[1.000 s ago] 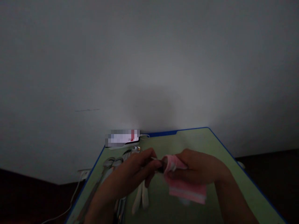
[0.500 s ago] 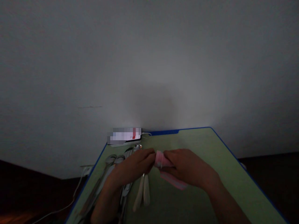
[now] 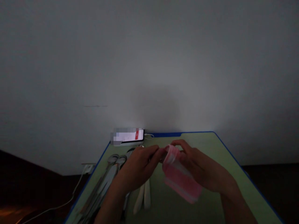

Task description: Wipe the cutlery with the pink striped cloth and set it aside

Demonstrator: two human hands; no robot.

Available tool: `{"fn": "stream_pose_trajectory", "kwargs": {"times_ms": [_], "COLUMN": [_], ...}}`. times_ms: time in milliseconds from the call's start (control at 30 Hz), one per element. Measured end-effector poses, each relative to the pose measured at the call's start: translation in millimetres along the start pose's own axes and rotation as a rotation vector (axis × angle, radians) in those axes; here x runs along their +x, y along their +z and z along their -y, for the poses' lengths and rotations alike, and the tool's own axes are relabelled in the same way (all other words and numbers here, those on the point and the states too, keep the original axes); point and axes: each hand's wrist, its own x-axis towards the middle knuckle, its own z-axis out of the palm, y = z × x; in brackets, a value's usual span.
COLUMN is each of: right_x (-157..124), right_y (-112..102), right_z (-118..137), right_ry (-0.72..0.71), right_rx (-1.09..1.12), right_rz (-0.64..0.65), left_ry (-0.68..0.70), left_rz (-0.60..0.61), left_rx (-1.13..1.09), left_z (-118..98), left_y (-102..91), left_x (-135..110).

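A pink cloth with pale stripes [image 3: 181,179] hangs in folds over the green tabletop, its upper end rolled into a tube-like opening. My right hand [image 3: 198,166] is closed round the cloth's upper right side, thumb and fingers gripping it. My left hand [image 3: 142,165] is closed in a pinch just left of the opening; a small dark bit shows between its fingertips and the cloth, too dim to name. Under and beside my left hand lie two white-handled utensils [image 3: 146,196], their upper ends hidden. Farther left is a row of metal cutlery [image 3: 108,174], partly covered by my left forearm.
A lit phone [image 3: 130,136] with a white cable [image 3: 149,135] lies at the table's back left. The green table [image 3: 205,146] has a blue edge and stands against a grey wall [image 3: 163,62]. A cable runs from a wall socket [image 3: 88,169] at left.
The cloth, bunched between my hands before, now hangs wider and lower. My right hand has shifted right and turned, and my left fingertips have come to the cloth's opening. The view has shifted slightly.
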Motion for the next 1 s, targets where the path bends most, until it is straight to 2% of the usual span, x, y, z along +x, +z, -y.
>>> {"fn": "stream_pose_trajectory", "kwargs": {"times_ms": [67,233,333,400,467,500,567,633,700,867,1000], "right_x": [-2,0,3,4,4,4,3,3,2,-1,-3], "right_y": [-2,-7,-7,-4,-1,0,2,2,0,-4,-7], "right_z": [2,1,2,3,4,4,6,8,9,6,2], "right_ry": [-0.013,-0.149,-0.217,-0.187,-0.141,-0.126,-0.128,-0.141,-0.142,-0.086,-0.063], "right_rx": [0.056,-0.038,-0.032,0.002,0.077,0.113,0.12,0.043,-0.028,-0.066,-0.092], "right_rz": [-0.019,-0.098,-0.256,-0.385,-0.429,-0.4,-0.247,-0.065,0.042,0.029,-0.141], "left_ry": [0.009,0.034,0.032,0.038,0.057,0.07,0.085,0.078,0.068,0.08,0.047], "left_rz": [-0.027,-0.076,-0.056,-0.048,-0.058,-0.071,-0.098,-0.128,-0.139,-0.145,-0.17], "left_rx": [0.016,0.051,0.04,0.049,0.081,0.093,0.11,0.129,0.152,0.173,0.174], "left_z": [-3,-7,-8,-9,-9,-9,-9,-8,-7,-6,-5], "left_y": [-3.3,-9.0,-10.1,-10.6,-10.7,-10.7,-10.5,-10.4,-10.7,-11.7,-10.7], "left_x": [-2,-7,-8,-8,-9,-9,-10,-10,-10,-9,-8]}}
